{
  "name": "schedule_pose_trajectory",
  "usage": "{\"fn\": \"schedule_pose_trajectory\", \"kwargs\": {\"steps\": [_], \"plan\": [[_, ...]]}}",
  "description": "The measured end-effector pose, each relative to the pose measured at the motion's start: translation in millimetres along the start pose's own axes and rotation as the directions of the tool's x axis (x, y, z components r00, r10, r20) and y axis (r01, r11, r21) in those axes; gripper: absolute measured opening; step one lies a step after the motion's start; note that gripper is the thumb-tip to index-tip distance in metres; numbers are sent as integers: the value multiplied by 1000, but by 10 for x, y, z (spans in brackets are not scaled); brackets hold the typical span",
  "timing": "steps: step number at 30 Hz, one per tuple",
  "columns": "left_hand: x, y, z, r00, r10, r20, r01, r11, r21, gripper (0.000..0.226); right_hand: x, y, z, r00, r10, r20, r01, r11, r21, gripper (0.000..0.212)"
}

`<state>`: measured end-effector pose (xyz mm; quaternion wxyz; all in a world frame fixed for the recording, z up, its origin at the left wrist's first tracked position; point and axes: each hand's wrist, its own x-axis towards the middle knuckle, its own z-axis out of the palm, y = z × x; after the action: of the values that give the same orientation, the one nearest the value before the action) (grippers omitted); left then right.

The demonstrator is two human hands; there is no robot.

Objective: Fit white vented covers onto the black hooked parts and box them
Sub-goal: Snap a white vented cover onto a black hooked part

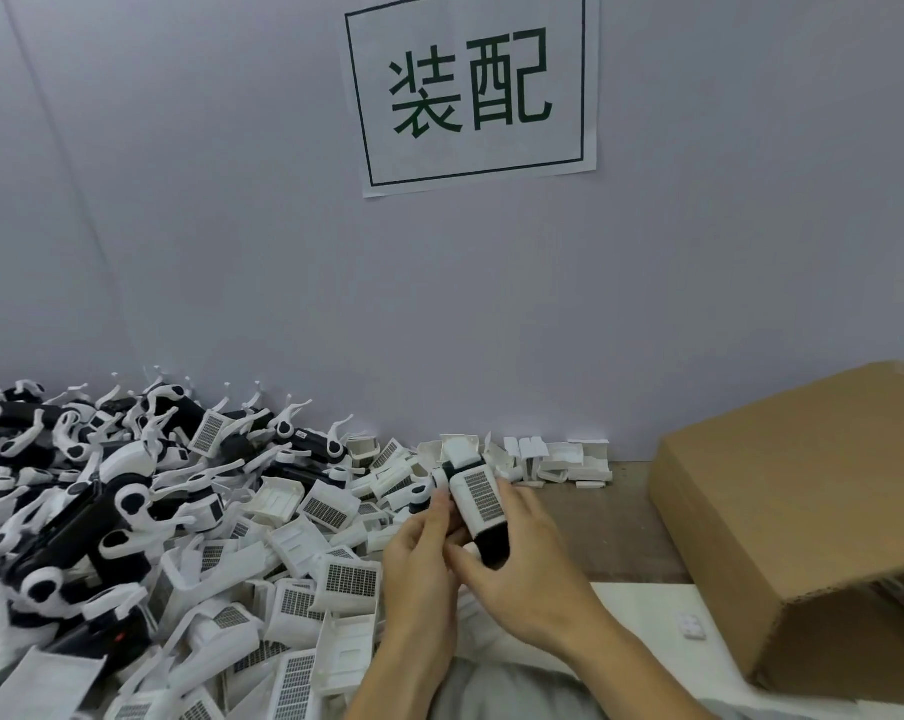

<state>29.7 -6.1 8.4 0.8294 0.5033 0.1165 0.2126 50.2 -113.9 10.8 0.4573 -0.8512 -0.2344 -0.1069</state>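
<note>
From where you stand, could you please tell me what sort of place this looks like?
Probably a factory assembly bench: a wall sign reads 装配, "assembly", loose white vented covers and black hooked parts are heaped beside a cardboard box.

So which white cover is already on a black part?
The white vented cover held up in both hands, left hand and right hand. The loose covers in the pile lie alone.

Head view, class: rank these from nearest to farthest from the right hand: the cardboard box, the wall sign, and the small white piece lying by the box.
1. Small white piece: just right of the right hand, near edge.
2. Cardboard box: farther right.
3. Wall sign: high on the back wall.
</note>
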Motion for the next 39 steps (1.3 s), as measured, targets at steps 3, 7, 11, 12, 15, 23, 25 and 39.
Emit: {"fn": "schedule_pose_trajectory", "kwargs": {"steps": [3,7,11,12,15,23,25,39], "plan": [[-6,17,4,999,21,49,-23,999,46,36,11,-8,-62,994,60,-87,-56,997,50,69],[-31,37,-7,981,194,-3,-189,958,214,16,51,57,-276,953,277,-124,-185,854,487,13],[-70,58,-15,969,248,-10,-237,934,269,2,73,159,-378,897,439,51,-347,626,698,26],[-70,59,-14,971,240,-10,-229,938,262,3,72,164,-377,898,434,76,-356,611,707,22],[-56,57,-17,980,199,-20,-189,951,243,4,91,162,-382,915,383,127,-360,631,687,14],[-19,50,-17,995,94,-24,-87,975,203,22,119,14,-747,973,52,225,-75,993,94,47],[-34,46,-9,997,72,41,-79,971,225,22,131,-19,-767,971,-52,235,66,996,-53,46],[-30,74,-26,985,160,-64,-150,978,144,27,113,49,-725,985,-68,160,99,976,-194,39]]}}
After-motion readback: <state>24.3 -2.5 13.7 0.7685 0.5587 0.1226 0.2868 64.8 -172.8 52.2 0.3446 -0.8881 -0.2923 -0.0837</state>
